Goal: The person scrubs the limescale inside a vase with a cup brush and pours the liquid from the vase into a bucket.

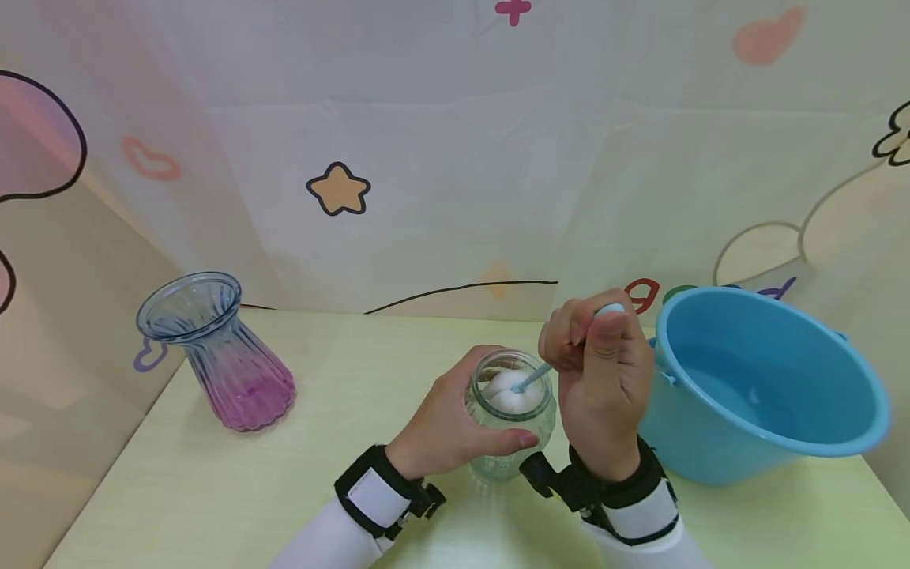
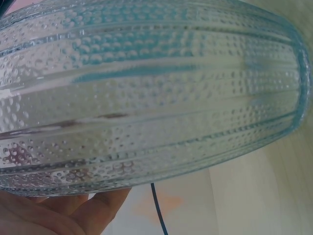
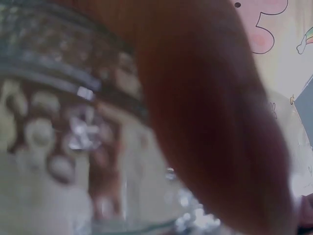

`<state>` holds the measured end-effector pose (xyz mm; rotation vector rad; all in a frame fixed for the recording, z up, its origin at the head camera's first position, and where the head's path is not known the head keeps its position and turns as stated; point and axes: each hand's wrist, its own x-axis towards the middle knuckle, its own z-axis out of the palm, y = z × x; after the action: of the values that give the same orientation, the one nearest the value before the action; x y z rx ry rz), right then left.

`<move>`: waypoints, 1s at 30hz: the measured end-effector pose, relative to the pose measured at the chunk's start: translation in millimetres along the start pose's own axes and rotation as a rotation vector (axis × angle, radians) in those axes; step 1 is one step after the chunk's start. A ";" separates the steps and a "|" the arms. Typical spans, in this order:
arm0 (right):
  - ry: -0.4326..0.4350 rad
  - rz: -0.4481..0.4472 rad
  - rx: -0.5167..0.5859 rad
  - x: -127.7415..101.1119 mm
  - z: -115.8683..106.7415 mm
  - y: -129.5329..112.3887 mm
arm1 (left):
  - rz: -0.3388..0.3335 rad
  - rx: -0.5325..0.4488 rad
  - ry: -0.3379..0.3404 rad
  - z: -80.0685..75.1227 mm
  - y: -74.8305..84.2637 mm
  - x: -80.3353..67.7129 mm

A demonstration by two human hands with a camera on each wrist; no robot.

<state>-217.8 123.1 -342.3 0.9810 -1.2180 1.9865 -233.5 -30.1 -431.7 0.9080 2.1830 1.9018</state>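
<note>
My left hand (image 1: 451, 423) wraps round a clear glass jar (image 1: 496, 468), its thumb across the near side below the rim. The jar's dimpled, ribbed wall (image 2: 146, 103) fills most of the left wrist view, with fingers (image 2: 100, 208) beneath it. My right hand (image 1: 604, 379), raised at the jar's right, grips the light blue handle of a sponge brush (image 1: 535, 374). Its white sponge head (image 1: 512, 399) sits inside the jar's mouth. In the right wrist view, a dark, blurred digit (image 3: 210, 122) crosses in front of the jar (image 3: 44, 127).
A blue plastic bucket (image 1: 775, 442) stands close on the right. At the back left is a fluted glass vase (image 1: 249, 379), blue fading to pink. A printed curtain (image 1: 441, 182) hangs behind the pale table (image 1: 341, 395).
</note>
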 end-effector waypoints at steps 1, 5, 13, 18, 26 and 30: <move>-0.008 -0.003 -0.005 -0.3 0.6 0.7 | -0.001 -0.003 0.000 -0.1 0.0 -0.3; -0.005 0.024 -0.020 -0.2 0.7 1.6 | -0.007 -0.012 -0.005 -0.9 -0.1 -0.6; -0.033 0.265 -0.191 -5.6 -0.5 12.1 | 0.019 -0.051 -0.029 -1.5 -2.0 -0.1; -0.053 0.309 -0.156 -6.4 -1.9 13.3 | 0.030 -0.063 -0.032 -0.4 -2.5 0.7; -0.102 0.364 -0.222 -4.8 -2.9 10.7 | -0.002 -0.085 -0.048 -1.0 -1.7 1.0; -0.171 0.386 -0.250 -2.9 -3.4 8.4 | 0.004 -0.082 -0.047 -1.0 -2.2 1.2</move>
<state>-223.7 122.5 -349.7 0.8507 -1.8154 1.9928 -235.7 -30.5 -433.2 0.9339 2.0624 1.9359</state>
